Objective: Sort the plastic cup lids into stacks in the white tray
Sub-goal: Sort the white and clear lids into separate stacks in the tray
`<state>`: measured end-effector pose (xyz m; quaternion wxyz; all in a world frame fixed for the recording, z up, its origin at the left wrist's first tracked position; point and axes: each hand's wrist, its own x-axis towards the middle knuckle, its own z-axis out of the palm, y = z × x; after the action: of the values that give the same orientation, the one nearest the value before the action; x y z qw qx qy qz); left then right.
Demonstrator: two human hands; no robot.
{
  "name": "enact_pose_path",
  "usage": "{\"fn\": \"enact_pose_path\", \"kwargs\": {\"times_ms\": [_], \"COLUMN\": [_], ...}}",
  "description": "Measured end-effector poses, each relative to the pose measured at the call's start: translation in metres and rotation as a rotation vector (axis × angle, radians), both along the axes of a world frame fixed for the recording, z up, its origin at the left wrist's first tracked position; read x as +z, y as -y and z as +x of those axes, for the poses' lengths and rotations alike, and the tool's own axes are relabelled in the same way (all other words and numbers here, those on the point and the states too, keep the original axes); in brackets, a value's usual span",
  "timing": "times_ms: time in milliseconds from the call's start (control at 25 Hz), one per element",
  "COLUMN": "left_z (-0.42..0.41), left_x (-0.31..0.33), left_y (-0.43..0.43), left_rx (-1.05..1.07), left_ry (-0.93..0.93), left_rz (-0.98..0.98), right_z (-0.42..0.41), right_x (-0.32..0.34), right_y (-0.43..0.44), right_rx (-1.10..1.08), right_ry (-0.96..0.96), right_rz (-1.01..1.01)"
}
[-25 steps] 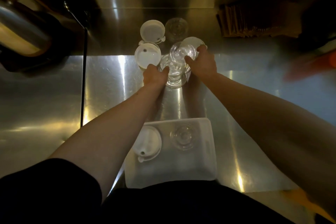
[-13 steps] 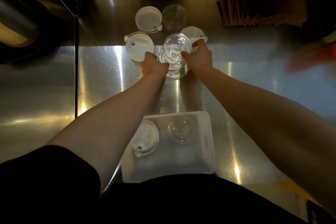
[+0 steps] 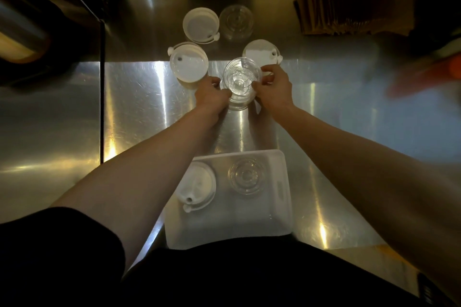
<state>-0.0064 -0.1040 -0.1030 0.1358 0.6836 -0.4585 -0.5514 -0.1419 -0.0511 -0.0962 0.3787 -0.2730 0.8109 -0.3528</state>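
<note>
While closing on the stack of clear lids (image 3: 240, 82) from either side, held it low over the steel counter (image 3: 139, 97), resting on it or just clear of it, could not tell which. Had the left hand (image 3: 212, 96) curled against the stack's left edge, fingers partly closed round the rim. Had the right hand (image 3: 275, 90) set likewise on the right edge, thumb and fingers pinched in, neither hand holding anything else.

Showed three white lids loose on the counter beyond the hands: one (image 3: 188, 63) just left of the stack, one (image 3: 259, 53) just behind the right hand, one (image 3: 200, 24) further back beside a lone clear lid (image 3: 236, 22). Showed the white tray (image 3: 282, 207) near the body, with a white lid (image 3: 198, 185) at its left and a clear lid (image 3: 245, 177) beside it, apart.

Judged the step as gathering the clear lids for the tray, with the sorting barely begun. Would next call for lifting the stack level, drawing it back over the tray's far rim and seating it squarely on the clear lid there, with even pressure from both sides so the thin plastic neither slides nor fans out
</note>
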Motion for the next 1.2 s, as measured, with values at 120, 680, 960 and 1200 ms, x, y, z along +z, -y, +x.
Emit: {"fn": "enact_pose_path", "kwargs": {"times_ms": [120,680,960,1200], "left_z": [0.000,0.005,0.012,0.023], "left_x": [0.003,0.005,0.007,0.014], "left_y": [0.000,-0.010,-0.023,-0.030], "left_rx": [0.043,-0.021,-0.031,-0.009], "left_ry": [-0.043,0.054,0.044,-0.002], "left_rz": [0.044,-0.106,-0.052,0.010], "right_z": [0.001,0.007,0.010,0.014], "right_x": [-0.001,-0.013,-0.003,0.008], "right_y": [-0.004,-0.009,-0.016,-0.027], "right_rx": [0.003,0.015,-0.074,-0.085], "right_ry": [0.012,0.037,0.201,0.286], "right_rz": [0.009,0.123,0.137,0.114]}}
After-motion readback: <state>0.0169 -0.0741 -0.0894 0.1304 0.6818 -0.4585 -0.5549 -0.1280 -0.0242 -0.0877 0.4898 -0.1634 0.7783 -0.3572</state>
